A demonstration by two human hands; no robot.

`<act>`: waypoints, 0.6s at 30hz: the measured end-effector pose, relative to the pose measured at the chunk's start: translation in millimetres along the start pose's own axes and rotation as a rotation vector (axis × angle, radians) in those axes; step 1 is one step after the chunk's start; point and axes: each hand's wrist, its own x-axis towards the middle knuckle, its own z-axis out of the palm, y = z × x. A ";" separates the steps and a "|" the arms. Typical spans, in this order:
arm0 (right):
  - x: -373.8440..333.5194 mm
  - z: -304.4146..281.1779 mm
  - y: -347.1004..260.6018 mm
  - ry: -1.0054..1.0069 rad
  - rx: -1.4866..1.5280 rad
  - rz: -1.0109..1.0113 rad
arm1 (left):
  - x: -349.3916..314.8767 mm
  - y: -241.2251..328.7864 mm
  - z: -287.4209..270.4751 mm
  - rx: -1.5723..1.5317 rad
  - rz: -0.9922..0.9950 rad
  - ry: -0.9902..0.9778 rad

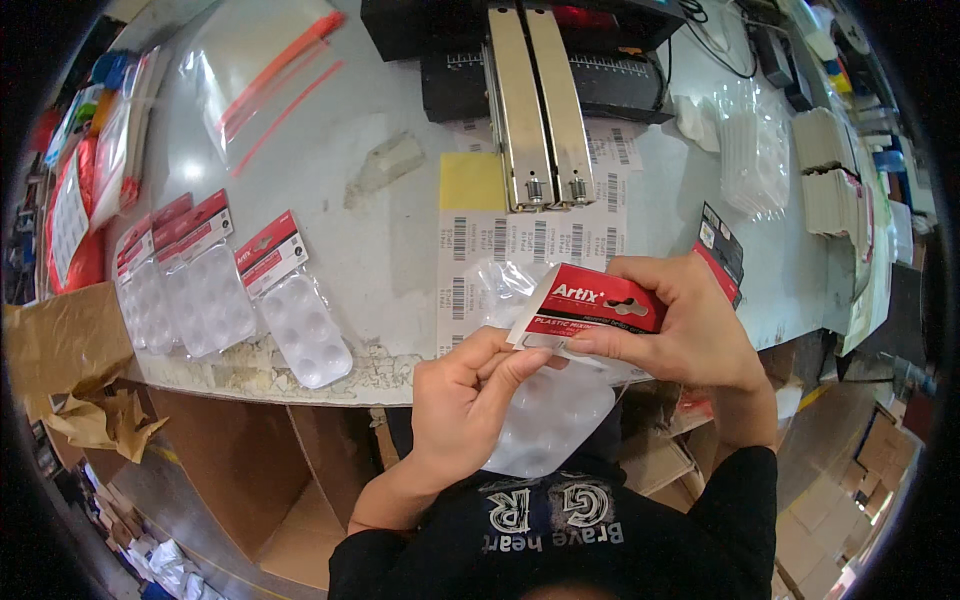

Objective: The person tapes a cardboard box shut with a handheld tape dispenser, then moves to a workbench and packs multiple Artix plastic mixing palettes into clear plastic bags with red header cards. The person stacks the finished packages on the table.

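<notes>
From the person's head, one fisheye camera looks down at close range onto the bare left hand (455,405), bare right hand (705,325) and smooth pale-grey tabletop (385,270).

Left forearm (388,492) and right forearm (752,412) angled inward, a person's left grip (455,405) pinches with thumb (512,372) and fingers, while the right grip (705,325) sits slightly higher, its fingers curled and its thumb pointing leftward.

You have a yellow sheet (473,183) at upper middle, black cables (694,12) at upper right, brown paper (70,335) and a red plastic bag (93,252) toward the left edge, and a cardboard box (235,460) at lower left.
</notes>
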 end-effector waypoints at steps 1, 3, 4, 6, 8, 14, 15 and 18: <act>-1.0 0.9 0.4 0.025 0.017 -0.043 | -0.5 -0.8 1.4 -0.005 0.018 0.011; -3.8 0.2 0.3 0.028 -0.047 -0.071 | -2.1 -2.0 5.2 -0.004 0.042 0.043; -5.4 -0.3 0.0 0.021 -0.080 -0.074 | -3.0 -2.4 7.1 0.002 0.050 0.066; -8.2 0.0 -0.4 0.044 -0.141 -0.083 | -4.4 -2.5 8.9 0.098 0.099 0.104; -10.1 2.5 0.8 0.110 -0.161 -0.127 | -4.5 -2.3 9.1 0.284 0.176 0.151; -9.7 17.4 15.9 0.309 -0.101 -0.339 | -3.8 -4.8 11.2 0.335 0.237 0.221; -7.7 19.0 18.5 0.332 -0.105 -0.354 | -4.6 -5.2 12.8 0.315 0.221 0.224; -0.3 17.2 24.9 0.371 -0.149 -0.463 | -6.1 -5.4 15.9 0.291 0.220 0.263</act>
